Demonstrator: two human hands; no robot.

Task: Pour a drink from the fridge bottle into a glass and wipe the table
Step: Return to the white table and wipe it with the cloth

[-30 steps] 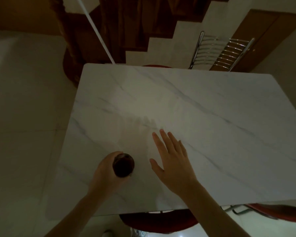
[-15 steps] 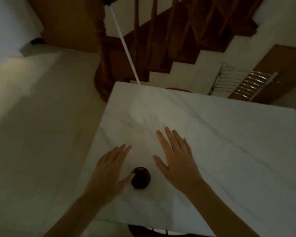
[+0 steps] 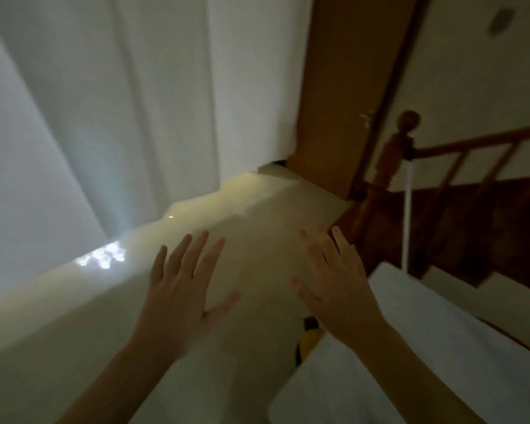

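Note:
My left hand and my right hand are both raised in the air, fingers spread and holding nothing. The left one is over the pale floor, the right one near the left edge of the white marble table, which fills the lower right. A small dark and yellowish object shows just under my right wrist by the table's edge; it is too blurred to tell what it is. No bottle is in view.
White curtains hang on the left above the shiny pale floor. A wooden door stands at the back. A wooden stair post and railing, with a white pole, are at the right.
The view has swung left and up, from the table top to the curtains and door. My left hand let go of the dark glass, and both hands lifted off the table, open.

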